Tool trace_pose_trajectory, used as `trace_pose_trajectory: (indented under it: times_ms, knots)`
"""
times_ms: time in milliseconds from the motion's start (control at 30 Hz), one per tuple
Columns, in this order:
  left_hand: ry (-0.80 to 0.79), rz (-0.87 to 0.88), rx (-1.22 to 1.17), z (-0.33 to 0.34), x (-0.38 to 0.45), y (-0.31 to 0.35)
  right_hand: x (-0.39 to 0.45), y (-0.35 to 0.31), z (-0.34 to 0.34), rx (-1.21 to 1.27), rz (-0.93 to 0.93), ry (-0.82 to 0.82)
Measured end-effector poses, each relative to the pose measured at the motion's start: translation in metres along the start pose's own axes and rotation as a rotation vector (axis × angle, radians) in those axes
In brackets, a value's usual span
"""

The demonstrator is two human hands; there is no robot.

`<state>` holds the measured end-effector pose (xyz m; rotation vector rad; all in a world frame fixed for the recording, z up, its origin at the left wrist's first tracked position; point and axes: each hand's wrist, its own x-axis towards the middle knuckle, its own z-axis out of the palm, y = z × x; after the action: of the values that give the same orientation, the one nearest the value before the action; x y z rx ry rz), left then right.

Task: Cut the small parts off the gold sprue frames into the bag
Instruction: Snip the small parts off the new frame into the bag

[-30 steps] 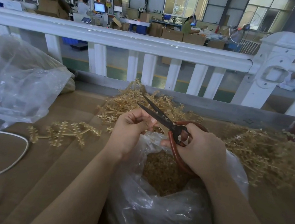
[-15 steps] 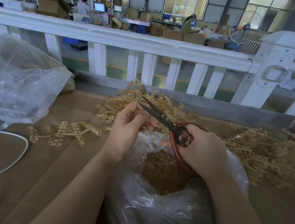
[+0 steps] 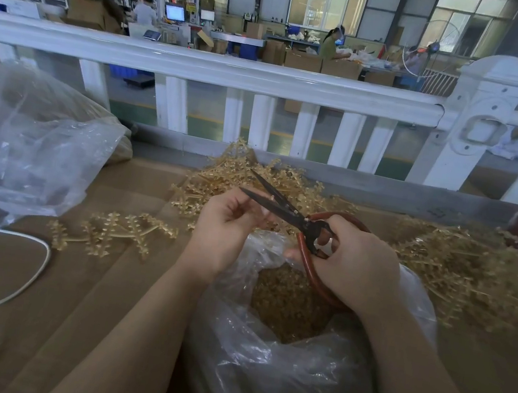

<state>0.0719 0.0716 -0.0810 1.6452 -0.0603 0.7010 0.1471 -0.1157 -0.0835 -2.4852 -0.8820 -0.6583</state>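
There is one view only, from a wide-angle camera worn on the person's head. It looks forward and steeply down along both forearms, so the left hand (image 3: pixel 224 234) and right hand (image 3: pixel 358 263) sit near the middle of the frame, close to the lens. The brown counter (image 3: pixel 78 287) fills the lower half and the clear bag (image 3: pixel 275 375) lies nearest the bottom edge. Farther ahead, the white railing (image 3: pixel 209 69) crosses the whole width, bowed by the lens, with the workshop floor far beyond it.
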Motion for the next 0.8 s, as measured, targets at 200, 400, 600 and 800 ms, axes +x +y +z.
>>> trace_pose_trajectory:
  times_ms: [200,400,600,800]
  knots:
    - [-0.005,-0.002,-0.018,0.0003,0.0016,-0.0011,-0.0009,-0.0003,-0.0003,-0.001,-0.01,0.022]
    - [-0.018,-0.021,-0.044,-0.0004,0.0024,-0.0032,-0.001,-0.0014,-0.0004,0.051,-0.009,0.011]
    - [-0.049,-0.023,-0.094,0.001,0.0008,-0.0003,-0.0011,-0.0016,-0.0009,0.109,-0.009,-0.008]
    - [-0.056,-0.079,-0.148,0.0034,0.0009,-0.0009,-0.0014,-0.0022,-0.0003,0.141,0.014,-0.015]
